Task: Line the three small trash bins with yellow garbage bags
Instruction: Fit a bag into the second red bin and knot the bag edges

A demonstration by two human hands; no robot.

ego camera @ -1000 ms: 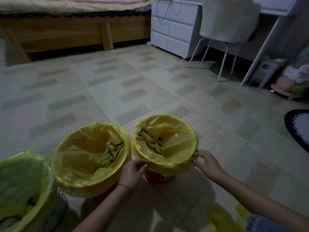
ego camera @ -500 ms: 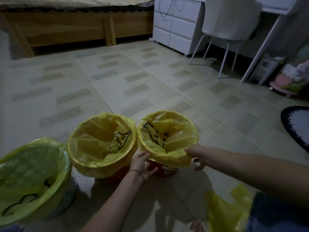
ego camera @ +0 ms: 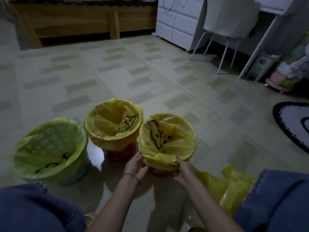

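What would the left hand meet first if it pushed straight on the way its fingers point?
The left hand already touches the yellow plastic bag folded over the rightmost small bin; pushing on, it would likely press the bin wall beneath.

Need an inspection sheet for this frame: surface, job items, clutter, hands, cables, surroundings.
Surface: tiled floor, bare around the bins.
Job's things: three bins side by side, each with a yellow bag folded over the rim: left bin, middle bin, right bin.
Clutter: spare yellow bags heaped on the floor by the person's right knee.
Grippers: left hand and right hand both grip the right bin's bag edge at its near side.
Cables: one dark cable hanging over the white drawer unit.
Surroundings: wooden bed frame, white chair, dark-edged rug, plush toys.
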